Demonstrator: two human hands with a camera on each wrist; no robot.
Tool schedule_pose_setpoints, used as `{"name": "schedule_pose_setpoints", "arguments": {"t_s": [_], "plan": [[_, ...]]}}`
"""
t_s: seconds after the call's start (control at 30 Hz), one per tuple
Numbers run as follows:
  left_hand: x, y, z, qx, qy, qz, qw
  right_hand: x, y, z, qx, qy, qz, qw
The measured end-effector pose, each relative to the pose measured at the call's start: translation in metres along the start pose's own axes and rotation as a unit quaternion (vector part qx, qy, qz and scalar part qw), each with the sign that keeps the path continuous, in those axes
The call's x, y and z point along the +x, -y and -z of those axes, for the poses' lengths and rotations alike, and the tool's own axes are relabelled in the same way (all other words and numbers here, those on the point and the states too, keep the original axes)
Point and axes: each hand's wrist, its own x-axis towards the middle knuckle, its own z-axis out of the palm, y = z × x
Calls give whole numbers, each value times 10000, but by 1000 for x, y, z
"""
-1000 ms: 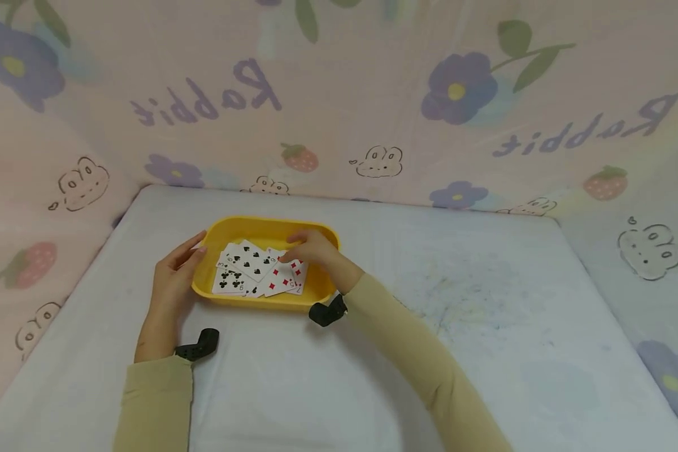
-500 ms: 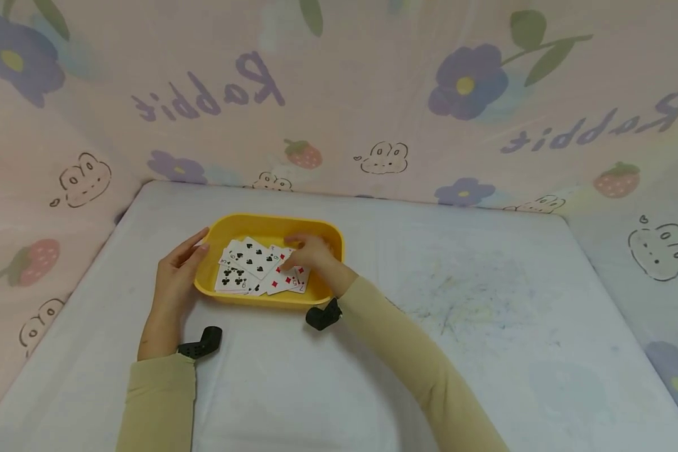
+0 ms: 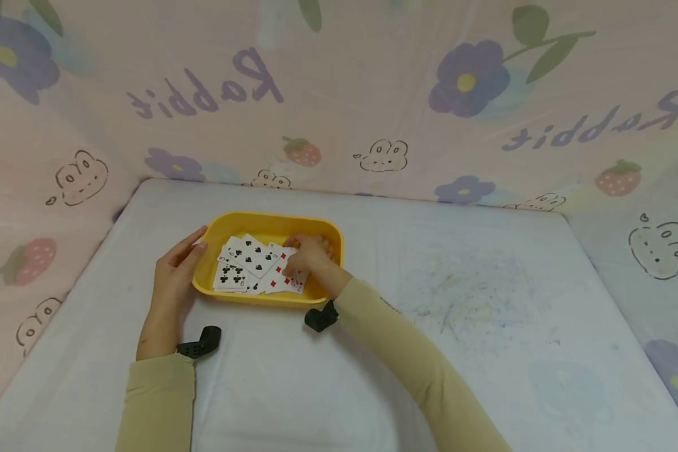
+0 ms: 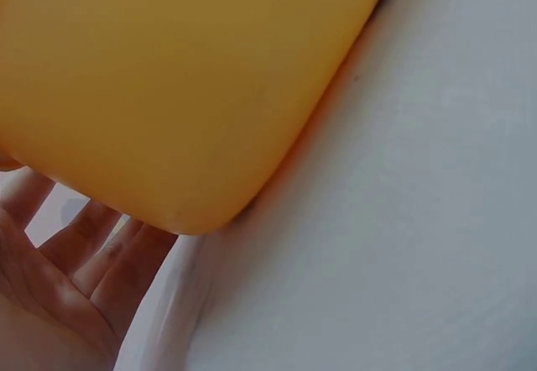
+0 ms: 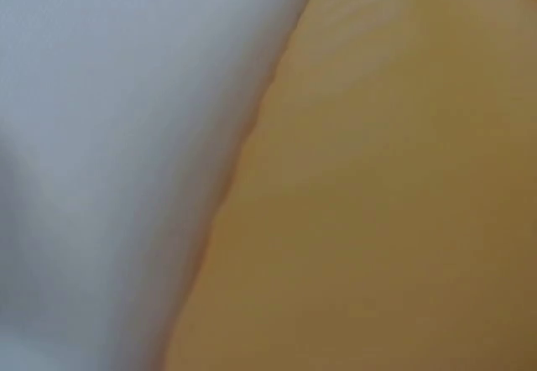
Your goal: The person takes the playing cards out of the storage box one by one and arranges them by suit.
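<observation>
A yellow plastic basin stands on the white-covered table with several playing cards lying face up and overlapping inside it, among them spades, clubs and red diamonds. My left hand rests against the basin's left end, thumb at the rim. In the left wrist view its fingers extend along the basin's outer wall. Inside the basin, my right hand reaches over the diamond cards at the right of the pile. Thumb and forefinger are spread apart there, and the other fingers are partly hidden. The right wrist view holds only the basin's outer wall and the table.
The white table cover bears smudged marks right of the basin. A printed curtain rises behind and at both sides. Black devices sit at both wrists.
My right hand has sunk slightly lower into the basin, over the diamond cards. The left hand stays at the basin's left end. The head view has shifted a little.
</observation>
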Motion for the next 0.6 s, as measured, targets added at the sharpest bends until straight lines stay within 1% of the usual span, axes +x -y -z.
{"name": "schedule_pose_setpoints", "arguments": {"t_s": [0.07,0.13,0.23,0.3,0.33,0.43,0.5,0.6], "plan": [[0,1,0,-62,-7,8,10000,-1,0,0,97,-86,-39,9999],[0,1,-1,-122,1,-15,9999,-1,-2,1,305,-159,-103,9994],[0,2,-1,-265,29,4,9996,-2,-5,5,815,-207,-110,9964],[0,2,-1,-314,44,48,9995,-3,-7,9,1200,-199,-75,9925],[-1,2,-1,-317,49,88,9994,-3,-8,12,1400,-214,-31,9899],[-1,2,0,-105,49,101,9999,-5,-11,19,1965,-266,223,9799],[-1,1,1,10,49,93,9999,-7,-11,24,2203,-313,414,9740],[0,-1,1,-37,67,74,9999,-11,-12,33,2364,-452,724,9679]]}}
